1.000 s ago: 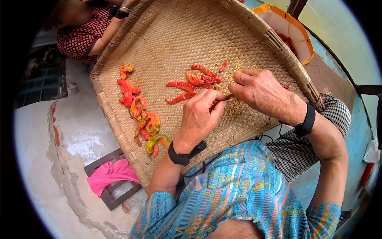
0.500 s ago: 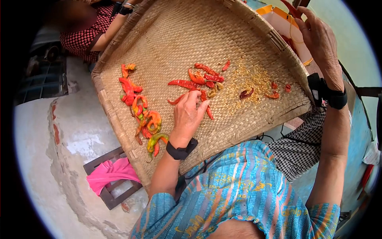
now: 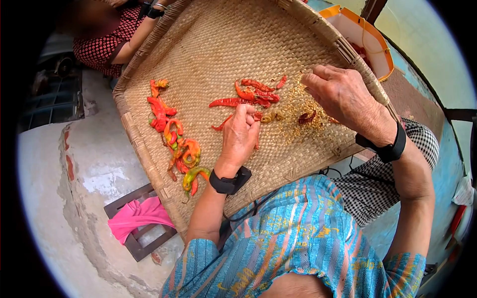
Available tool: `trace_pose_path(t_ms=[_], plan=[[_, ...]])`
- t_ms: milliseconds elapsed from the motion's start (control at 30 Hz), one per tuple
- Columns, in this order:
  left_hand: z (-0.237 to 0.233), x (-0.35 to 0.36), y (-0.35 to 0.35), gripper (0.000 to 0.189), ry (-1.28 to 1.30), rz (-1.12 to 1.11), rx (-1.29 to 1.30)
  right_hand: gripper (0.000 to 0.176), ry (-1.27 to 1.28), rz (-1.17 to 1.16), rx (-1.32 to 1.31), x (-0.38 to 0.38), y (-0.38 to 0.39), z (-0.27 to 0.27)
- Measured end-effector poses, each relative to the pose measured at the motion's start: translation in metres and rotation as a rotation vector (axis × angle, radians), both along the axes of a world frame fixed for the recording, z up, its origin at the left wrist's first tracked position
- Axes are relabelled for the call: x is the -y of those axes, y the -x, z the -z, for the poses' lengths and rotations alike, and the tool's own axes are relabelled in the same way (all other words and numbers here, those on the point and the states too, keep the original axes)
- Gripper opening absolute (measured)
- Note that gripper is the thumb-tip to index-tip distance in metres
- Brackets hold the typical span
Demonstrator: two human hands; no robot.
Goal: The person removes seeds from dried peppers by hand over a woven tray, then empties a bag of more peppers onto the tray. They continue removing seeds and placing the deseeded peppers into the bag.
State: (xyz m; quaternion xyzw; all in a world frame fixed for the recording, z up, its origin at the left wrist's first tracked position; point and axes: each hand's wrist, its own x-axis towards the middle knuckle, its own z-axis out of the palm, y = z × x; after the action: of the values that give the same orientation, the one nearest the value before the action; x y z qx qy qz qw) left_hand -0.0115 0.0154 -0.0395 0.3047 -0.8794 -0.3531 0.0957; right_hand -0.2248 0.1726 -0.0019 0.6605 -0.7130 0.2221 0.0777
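Observation:
A woven tray (image 3: pixel 198 54) lies before me with red chillies in it. My left hand (image 3: pixel 240 133) is closed over the lower part of the middle pile of red chillies (image 3: pixel 256 93), its fingertips on a red chilli (image 3: pixel 257 116) that it partly covers. My right hand (image 3: pixel 345 99) hovers over the scattered yellow seeds (image 3: pixel 293 116) with its fingers curled; whether anything is between them is hidden. A dark dried chilli (image 3: pixel 307 117) rests among the seeds. To the left runs a row of orange, red and greenish chillies (image 3: pixel 190 152).
An orange-rimmed white container (image 3: pixel 380 52) with red things inside stands beyond the tray's right edge. Another person's arm (image 3: pixel 136 42) is at the far left side. A pink cloth (image 3: pixel 139 218) hangs over a dark wooden frame (image 3: pixel 136 248) on the floor.
My right hand has come down and left from beside the container to above the seeds; the red chilli it held there is no longer visible. My left hand has shifted slightly right.

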Motion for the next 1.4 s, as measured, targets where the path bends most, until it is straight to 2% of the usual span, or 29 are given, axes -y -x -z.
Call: trace_pose_path(t_ms=[133, 200, 233, 300, 333, 367, 433, 500, 567, 700, 800, 900, 1000, 1067, 1100, 1167, 1200, 1300, 1333, 1367, 1400], plan=[[-0.001, 0.005, -0.004, 0.019, -0.035, 0.027, 0.033, 0.014, -0.105, -0.059, 0.106, -0.002, -0.010, 0.003], [-0.005, 0.006, -0.004, 0.016, -0.268, -0.069, 0.009, 0.023, -0.134, -0.127, 0.246, -0.001, -0.013, 0.006], [-0.011, 0.003, -0.002, 0.016, -0.269, -0.069, 0.010, 0.023, -0.134, -0.127, 0.247, -0.001, -0.016, 0.005], [-0.030, -0.006, 0.004, 0.018, -0.685, -0.070, -0.279, 0.029, -0.184, -0.192, 0.672, 0.000, -0.025, 0.000], [-0.036, -0.010, 0.006, 0.016, -0.707, -0.037, -0.301, 0.030, -0.247, -0.197, 0.765, 0.000, -0.027, -0.001], [-0.039, -0.013, 0.008, 0.016, -0.706, -0.039, -0.303, 0.030, -0.248, -0.200, 0.763, 0.001, -0.029, 0.004], [-0.040, -0.017, 0.014, 0.016, -0.782, 0.042, -0.371, 0.024, -0.049, -0.300, 0.766, 0.007, -0.032, 0.015], [-0.039, -0.019, 0.019, 0.016, -0.790, 0.070, -0.378, 0.024, -0.123, -0.249, 0.762, 0.005, -0.027, 0.013], [-0.038, -0.020, 0.022, 0.016, -0.719, 0.046, -0.383, 0.024, -0.198, -0.200, 0.759, 0.004, -0.023, 0.004], [-0.033, -0.017, 0.020, 0.017, -0.742, 0.059, -0.382, 0.031, -0.080, -0.077, 0.673, 0.001, -0.027, 0.003], [-0.040, -0.022, 0.020, 0.017, -0.638, 0.086, -0.295, 0.017, -0.055, -0.236, 0.547, 0.003, -0.030, 0.011], [-0.023, -0.021, 0.021, 0.018, -0.561, 0.188, -0.393, 0.013, -0.159, -0.160, 0.618, 0.002, -0.025, 0.000], [-0.011, -0.016, 0.015, 0.021, -0.457, 0.100, -0.317, 0.019, 0.042, -0.061, 0.878, 0.005, 0.002, -0.005], [-0.009, -0.013, 0.010, 0.025, 0.212, 0.263, -0.077, 0.024, 0.125, 0.052, 1.083, -0.001, 0.028, -0.013], [-0.006, -0.014, 0.009, 0.025, 0.210, 0.262, -0.079, 0.027, 0.173, 0.100, 1.181, -0.004, 0.040, -0.015], [-0.002, -0.014, 0.008, 0.020, 0.300, 0.269, -0.066, 0.034, 0.436, 0.176, 1.663, -0.006, 0.056, -0.016], [-0.001, -0.013, 0.008, 0.020, 0.300, 0.268, -0.067, 0.041, 0.492, 0.104, 1.810, -0.005, 0.064, -0.014], [-0.001, -0.010, 0.008, 0.017, 0.312, 0.250, -0.025, 0.031, 0.487, 0.220, 1.793, -0.008, 0.054, -0.009], [-0.002, -0.011, 0.008, 0.015, 0.189, 0.195, -0.032, 0.035, 0.389, 0.191, 1.634, -0.006, 0.048, -0.007], [-0.004, -0.013, 0.007, 0.013, 0.066, 0.142, -0.038, 0.036, 0.187, 0.072, 1.497, -0.009, 0.047, -0.002], [-0.008, -0.016, 0.008, 0.013, 0.065, 0.143, -0.037, 0.037, 0.085, 0.019, 1.274, -0.005, 0.032, 0.001]])
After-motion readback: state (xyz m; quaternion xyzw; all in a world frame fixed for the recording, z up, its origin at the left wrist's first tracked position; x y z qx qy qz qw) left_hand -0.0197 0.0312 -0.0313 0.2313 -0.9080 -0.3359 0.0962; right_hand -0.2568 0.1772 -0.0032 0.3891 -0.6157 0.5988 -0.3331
